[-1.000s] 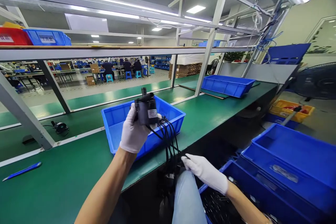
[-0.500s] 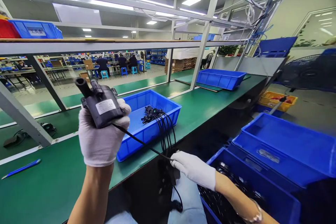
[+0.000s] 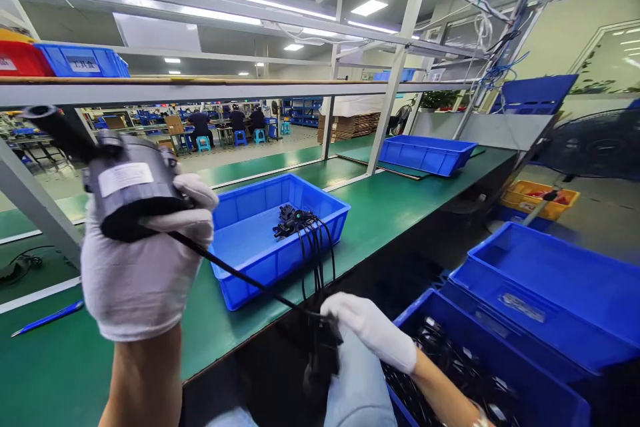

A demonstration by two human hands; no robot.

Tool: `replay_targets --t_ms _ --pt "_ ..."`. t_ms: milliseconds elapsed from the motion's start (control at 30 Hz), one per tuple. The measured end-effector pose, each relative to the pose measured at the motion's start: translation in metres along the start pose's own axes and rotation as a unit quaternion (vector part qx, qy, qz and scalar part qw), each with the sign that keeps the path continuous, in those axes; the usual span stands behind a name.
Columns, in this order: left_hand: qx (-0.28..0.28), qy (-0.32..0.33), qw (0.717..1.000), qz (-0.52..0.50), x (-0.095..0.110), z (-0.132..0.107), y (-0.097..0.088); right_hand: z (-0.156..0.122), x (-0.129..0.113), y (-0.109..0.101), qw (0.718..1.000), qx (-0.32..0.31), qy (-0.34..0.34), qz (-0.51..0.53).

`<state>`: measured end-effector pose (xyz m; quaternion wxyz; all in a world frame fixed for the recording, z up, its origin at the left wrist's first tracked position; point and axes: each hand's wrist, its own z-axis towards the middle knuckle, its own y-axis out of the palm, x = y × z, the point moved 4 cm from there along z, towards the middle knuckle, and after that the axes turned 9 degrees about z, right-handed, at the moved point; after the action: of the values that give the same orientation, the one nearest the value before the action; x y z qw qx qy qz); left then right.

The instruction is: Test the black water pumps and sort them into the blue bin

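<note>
My left hand (image 3: pixel 145 267), in a white glove, is closed around a small black water pump (image 3: pixel 130 180), raised at the left with its nozzle toward the upper left. A white label shows on its side. From the pump a black cable (image 3: pixel 235 272) runs down to the right. My right hand (image 3: pixel 370 327), also gloved, pinches that cable low over my lap; a dark blurred part hangs just below the fingers. Between the hands and beyond them, a blue bin (image 3: pixel 245 283) stands on the bench, holding several black pieces (image 3: pixel 293 220) whose cables drape over its front wall.
On the green bench (image 3: pixel 390 203) lies a blue pen (image 3: pixel 47 318) at the left. Farther back stands another blue bin (image 3: pixel 425 157). Low on the right, a deep blue crate (image 3: pixel 540 373) holds many black parts, beside stacked blue crates (image 3: pixel 555 280). A metal post (image 3: pixel 397 80) rises from the bench.
My left hand has moved left and closer to me with the pump, whose nozzle tilts farther left. The cable between my hands spans a longer stretch. My right hand stays nearly in place.
</note>
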<state>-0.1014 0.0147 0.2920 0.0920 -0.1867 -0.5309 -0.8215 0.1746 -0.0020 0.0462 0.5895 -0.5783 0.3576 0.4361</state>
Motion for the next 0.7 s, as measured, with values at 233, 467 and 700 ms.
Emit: replay_targets --t_ms 233,467,700 --pt "0.038 -0.013 0.999 0.002 -0.015 -0.009 0.009 0.051 0.113 0.031 0.965 0.211 0.150 0.033" --pt "0.017 -0.033 0.999 -0.038 -0.018 -0.006 0.012 0.040 0.128 0.061 0.957 0.219 0.182 0.057" --pt "-0.002 -0.016 0.999 -0.042 -0.011 0.002 -0.006 -0.007 0.100 0.049 0.987 0.076 0.107 0.093"
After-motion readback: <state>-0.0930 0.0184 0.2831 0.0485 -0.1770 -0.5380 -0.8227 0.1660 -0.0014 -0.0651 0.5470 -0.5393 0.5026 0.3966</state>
